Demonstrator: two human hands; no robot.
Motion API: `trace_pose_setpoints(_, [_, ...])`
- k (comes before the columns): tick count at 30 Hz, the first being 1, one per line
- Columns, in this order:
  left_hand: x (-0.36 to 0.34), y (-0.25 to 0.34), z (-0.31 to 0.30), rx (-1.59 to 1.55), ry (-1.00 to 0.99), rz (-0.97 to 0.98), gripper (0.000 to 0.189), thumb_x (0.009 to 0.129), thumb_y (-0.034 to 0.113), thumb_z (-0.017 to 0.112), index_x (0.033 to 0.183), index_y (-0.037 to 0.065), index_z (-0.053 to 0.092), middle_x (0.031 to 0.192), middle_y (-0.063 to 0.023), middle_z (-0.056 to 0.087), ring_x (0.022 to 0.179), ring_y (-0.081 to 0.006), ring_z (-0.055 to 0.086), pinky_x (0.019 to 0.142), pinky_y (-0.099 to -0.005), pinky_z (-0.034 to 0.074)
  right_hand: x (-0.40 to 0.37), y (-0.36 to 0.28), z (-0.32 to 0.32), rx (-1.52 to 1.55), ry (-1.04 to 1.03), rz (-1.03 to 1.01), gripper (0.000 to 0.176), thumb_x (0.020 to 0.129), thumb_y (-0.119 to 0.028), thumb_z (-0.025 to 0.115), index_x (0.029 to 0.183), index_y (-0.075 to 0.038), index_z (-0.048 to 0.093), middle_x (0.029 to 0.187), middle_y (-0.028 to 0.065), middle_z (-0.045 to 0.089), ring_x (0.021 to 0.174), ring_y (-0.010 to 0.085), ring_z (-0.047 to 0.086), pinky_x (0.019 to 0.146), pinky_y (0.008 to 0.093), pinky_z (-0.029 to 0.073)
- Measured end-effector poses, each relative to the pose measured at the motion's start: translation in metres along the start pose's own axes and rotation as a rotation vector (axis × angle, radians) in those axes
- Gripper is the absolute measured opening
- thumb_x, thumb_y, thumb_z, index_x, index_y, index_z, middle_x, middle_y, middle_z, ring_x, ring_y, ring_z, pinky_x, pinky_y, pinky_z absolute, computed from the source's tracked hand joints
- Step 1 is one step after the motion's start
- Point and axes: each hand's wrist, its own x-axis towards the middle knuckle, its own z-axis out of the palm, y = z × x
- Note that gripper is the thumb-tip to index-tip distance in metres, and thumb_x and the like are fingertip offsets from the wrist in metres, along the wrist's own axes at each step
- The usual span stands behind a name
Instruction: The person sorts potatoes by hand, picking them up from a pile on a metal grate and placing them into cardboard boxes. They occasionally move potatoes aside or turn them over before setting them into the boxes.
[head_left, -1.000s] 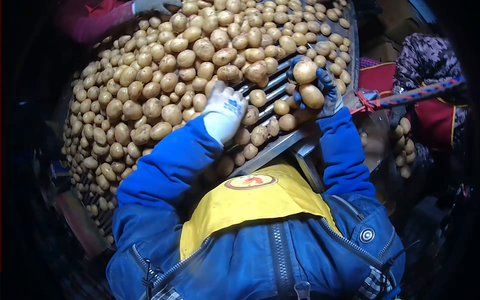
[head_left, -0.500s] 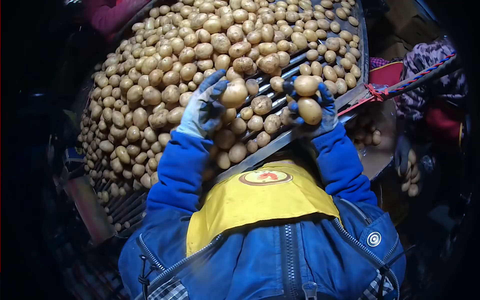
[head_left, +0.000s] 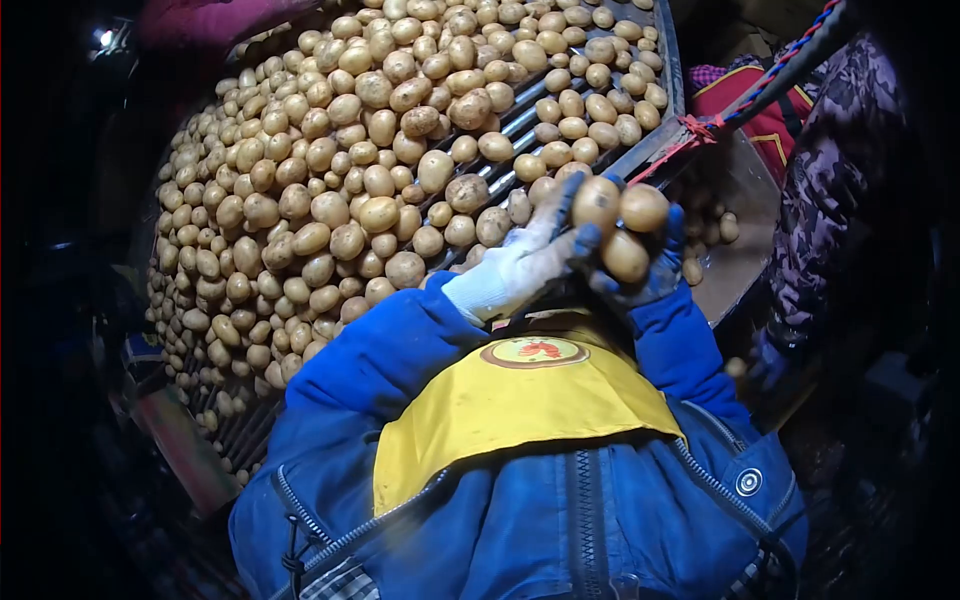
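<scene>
My left hand (head_left: 530, 255), in a white and blue glove, has reached across to the right, its fingers closed around a potato (head_left: 596, 205). Against it, my right hand (head_left: 665, 272), also gloved, grips two more potatoes (head_left: 626, 257) stacked in its palm and fingers. All three potatoes touch or nearly touch, held just above the near metal edge of the sorting table. Left of my hands, loose potatoes (head_left: 466, 193) lie on dark metal rollers (head_left: 517, 125). The undersides of the held potatoes are hidden.
A large heap of potatoes (head_left: 310, 200) covers the roller table. A metal rail (head_left: 640, 150) with red cord (head_left: 703, 127) tied to it runs along the right side. Beyond it are a bin (head_left: 755, 210) with potatoes and a person in a patterned sleeve (head_left: 825, 190). Another person's pink sleeve (head_left: 215, 20) is at top left.
My left hand has moved right with a potato, from over the rollers to beside my right hand. My right hand still holds two potatoes, now slightly lower. The view has shifted.
</scene>
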Motion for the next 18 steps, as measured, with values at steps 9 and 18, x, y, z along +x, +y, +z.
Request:
trace_pose_setpoints(9, [-0.004,-0.003,-0.092,1.082,0.617,-0.105,0.056,0.089,0.044,0.068,0.128,0.003,0.064,0.122,-0.0197,0.066,0.113,-0.0368,0.063,0.098,-0.0442,0.050,-0.106,-0.042,-0.042,-0.222,0.294,-0.397,0.077,0.087,-0.072,0.057,0.143,-0.019,0.054,0.129,0.0191,0.062,0.084,0.0404,0.069,0.044,0.0432,0.051])
trace_pose_setpoints(18, [-0.001,-0.025,-0.116,1.245,0.536,-0.308,0.050,0.092,0.033,0.064,0.134,0.004,0.060,0.132,-0.0223,0.062,0.118,-0.0386,0.062,0.102,-0.0452,0.049,-0.116,-0.062,-0.051,-0.247,0.187,-0.294,0.066,0.085,-0.064,0.066,0.134,-0.021,0.058,0.116,0.0073,0.060,0.089,0.0304,0.058,0.056,0.0389,0.046])
